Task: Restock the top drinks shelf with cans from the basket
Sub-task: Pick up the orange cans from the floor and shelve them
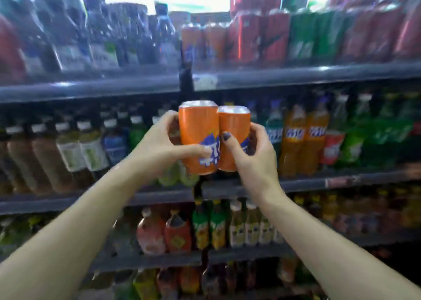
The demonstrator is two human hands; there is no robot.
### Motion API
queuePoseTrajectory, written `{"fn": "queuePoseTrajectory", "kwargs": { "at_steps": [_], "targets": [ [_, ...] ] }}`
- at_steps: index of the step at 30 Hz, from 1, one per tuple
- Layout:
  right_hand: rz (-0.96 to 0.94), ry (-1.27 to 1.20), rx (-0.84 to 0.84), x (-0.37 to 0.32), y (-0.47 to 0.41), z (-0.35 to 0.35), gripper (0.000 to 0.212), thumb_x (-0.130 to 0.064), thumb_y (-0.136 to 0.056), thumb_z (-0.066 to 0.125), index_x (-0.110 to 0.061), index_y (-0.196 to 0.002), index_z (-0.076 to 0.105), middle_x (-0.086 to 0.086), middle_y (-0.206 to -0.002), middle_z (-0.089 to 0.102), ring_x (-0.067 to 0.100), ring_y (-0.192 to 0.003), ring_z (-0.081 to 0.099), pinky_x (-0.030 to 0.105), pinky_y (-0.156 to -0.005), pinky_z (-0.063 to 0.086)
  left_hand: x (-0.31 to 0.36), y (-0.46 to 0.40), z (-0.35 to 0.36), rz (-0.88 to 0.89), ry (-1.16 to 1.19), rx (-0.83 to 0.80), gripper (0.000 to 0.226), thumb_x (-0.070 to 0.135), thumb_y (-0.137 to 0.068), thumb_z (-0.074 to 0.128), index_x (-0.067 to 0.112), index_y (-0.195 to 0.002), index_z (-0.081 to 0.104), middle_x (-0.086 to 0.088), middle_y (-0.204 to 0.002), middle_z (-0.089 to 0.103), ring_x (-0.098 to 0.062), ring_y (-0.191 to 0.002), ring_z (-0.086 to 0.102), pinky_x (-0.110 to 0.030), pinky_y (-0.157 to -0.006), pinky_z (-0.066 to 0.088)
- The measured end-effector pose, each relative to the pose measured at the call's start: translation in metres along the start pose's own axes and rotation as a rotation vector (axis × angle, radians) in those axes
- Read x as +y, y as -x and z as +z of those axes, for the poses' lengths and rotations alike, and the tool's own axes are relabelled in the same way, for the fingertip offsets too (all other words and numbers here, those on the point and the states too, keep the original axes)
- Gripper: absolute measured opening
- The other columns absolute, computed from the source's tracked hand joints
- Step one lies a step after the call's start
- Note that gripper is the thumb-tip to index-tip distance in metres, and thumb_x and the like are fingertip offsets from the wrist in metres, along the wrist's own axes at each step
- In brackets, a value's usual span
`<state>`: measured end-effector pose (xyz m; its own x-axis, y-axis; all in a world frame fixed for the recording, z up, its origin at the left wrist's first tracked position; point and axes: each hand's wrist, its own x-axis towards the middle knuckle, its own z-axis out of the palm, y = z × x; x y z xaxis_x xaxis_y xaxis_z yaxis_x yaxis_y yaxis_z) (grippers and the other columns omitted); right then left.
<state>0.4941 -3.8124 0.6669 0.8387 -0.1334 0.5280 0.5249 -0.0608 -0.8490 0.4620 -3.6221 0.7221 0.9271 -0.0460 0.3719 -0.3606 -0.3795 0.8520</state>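
My left hand point(159, 145) grips an orange can point(196, 126) with a blue logo, held upright. My right hand point(252, 151) grips a second orange can point(233, 129) pressed against the first. Both cans hang in front of the second shelf, below the top shelf's edge point(296, 74). On the top shelf stand two orange cans point(202, 42), then red cans point(257, 37) and green cans point(307, 37) to the right. The basket is out of view.
Dark bottles point(91, 37) fill the top shelf's left half. A dark upright divider point(185, 76) splits the shelving. Lower shelves hold rows of tea, orange and green soda bottles point(303, 138). The whole picture is blurred.
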Motion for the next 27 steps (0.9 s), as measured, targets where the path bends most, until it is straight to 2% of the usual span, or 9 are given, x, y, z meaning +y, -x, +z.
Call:
{"fn": "queuePoseTrajectory", "kwargs": {
  "at_steps": [3, 7, 8, 11, 13, 15, 20, 23, 27],
  "targets": [
    [-0.116, -0.006, 0.036, -0.055, -0.052, -0.015, 0.042, -0.038, -0.088, 0.078, -0.016, -0.121, 0.061, -0.014, -0.091, 0.068, -0.009, -0.077, 0.062, 0.011, -0.069, 0.049, 0.065, -0.030, -0.005, 0.095, -0.018, 0.061, 0.080, 0.026, -0.052, 0.096, 0.010, -0.122, 0.060, -0.003, -0.111, 0.077, -0.013, -0.095, 0.077, -0.024, -0.071, 0.062],
    [-0.203, 0.057, 0.068, -0.102, -0.104, -0.025, 0.037, -0.043, -0.088, 0.077, -0.023, -0.112, 0.056, -0.016, -0.082, 0.059, -0.014, -0.066, 0.055, 0.008, -0.063, 0.042, 0.118, -0.063, -0.009, 0.150, -0.059, 0.162, 0.086, 0.036, -0.051, 0.096, 0.008, -0.123, 0.061, -0.008, -0.112, 0.077, -0.031, -0.105, 0.075, -0.045, -0.082, 0.064],
    [-0.216, 0.086, 0.067, -0.110, -0.115, -0.025, 0.036, -0.044, -0.088, 0.076, -0.025, -0.109, 0.055, -0.016, -0.081, 0.058, -0.014, -0.065, 0.054, 0.008, -0.063, 0.043, 0.128, -0.072, -0.008, 0.147, -0.081, 0.170, 0.080, 0.035, -0.054, 0.097, 0.007, -0.120, 0.061, -0.009, -0.113, 0.075, -0.030, -0.109, 0.074, -0.041, -0.083, 0.063],
    [-0.250, 0.182, 0.057, -0.126, -0.142, -0.020, 0.038, -0.050, -0.088, 0.074, -0.023, -0.109, 0.058, -0.016, -0.078, 0.058, -0.012, -0.066, 0.056, 0.011, -0.061, 0.045, 0.146, -0.094, -0.012, 0.055, -0.195, 0.083, 0.024, 0.009, -0.092, 0.077, 0.008, -0.109, 0.061, -0.018, -0.114, 0.067, -0.017, -0.105, 0.074, -0.024, -0.078, 0.057],
    [-0.270, 0.261, 0.056, -0.132, -0.156, -0.011, 0.044, -0.056, -0.087, 0.071, -0.023, -0.112, 0.058, -0.015, -0.080, 0.059, -0.003, -0.075, 0.060, 0.018, -0.068, 0.050, 0.144, -0.113, -0.024, 0.025, -0.200, 0.160, 0.046, 0.017, -0.089, 0.081, 0.010, -0.128, 0.056, -0.008, -0.111, 0.066, -0.005, -0.089, 0.071, -0.019, -0.071, 0.055],
    [-0.297, 0.333, 0.064, -0.133, -0.171, 0.002, 0.045, -0.058, -0.087, 0.070, -0.022, -0.111, 0.056, -0.011, -0.085, 0.061, 0.014, -0.091, 0.062, 0.034, -0.080, 0.054, 0.136, -0.128, -0.035, 0.053, -0.228, 0.263, 0.067, 0.028, -0.076, 0.091, 0.016, -0.129, 0.052, -0.002, -0.112, 0.066, -0.011, -0.096, 0.069, -0.025, -0.074, 0.057],
    [-0.260, 0.460, 0.048, -0.127, -0.196, 0.036, 0.046, -0.055, -0.091, 0.066, -0.017, -0.111, 0.047, -0.003, -0.091, 0.062, 0.028, -0.100, 0.059, 0.047, -0.087, 0.054, 0.113, -0.168, -0.051, 0.048, -0.258, 0.303, 0.070, 0.030, -0.070, 0.095, 0.017, -0.123, 0.050, 0.001, -0.108, 0.064, -0.014, -0.097, 0.067, -0.036, -0.086, 0.060],
    [-0.235, 0.558, 0.058, -0.117, -0.204, 0.051, 0.051, -0.054, -0.093, 0.063, -0.012, -0.118, 0.046, 0.001, -0.097, 0.064, 0.030, -0.104, 0.059, 0.048, -0.089, 0.053, 0.102, -0.187, -0.055, 0.048, -0.249, 0.312, 0.073, 0.031, -0.067, 0.096, 0.015, -0.123, 0.051, 0.000, -0.108, 0.064, -0.016, -0.097, 0.067, -0.041, -0.088, 0.061],
    [-0.236, 0.732, 0.094, -0.105, -0.207, 0.061, 0.054, -0.049, -0.096, 0.062, -0.007, -0.126, 0.047, 0.008, -0.112, 0.063, 0.030, -0.114, 0.054, 0.037, -0.084, 0.045, 0.086, -0.202, -0.057, 0.017, -0.246, 0.285, 0.081, 0.040, -0.051, 0.098, 0.016, -0.118, 0.060, -0.002, -0.105, 0.073, -0.018, -0.093, 0.074, -0.044, -0.083, 0.064]
  ]
}}
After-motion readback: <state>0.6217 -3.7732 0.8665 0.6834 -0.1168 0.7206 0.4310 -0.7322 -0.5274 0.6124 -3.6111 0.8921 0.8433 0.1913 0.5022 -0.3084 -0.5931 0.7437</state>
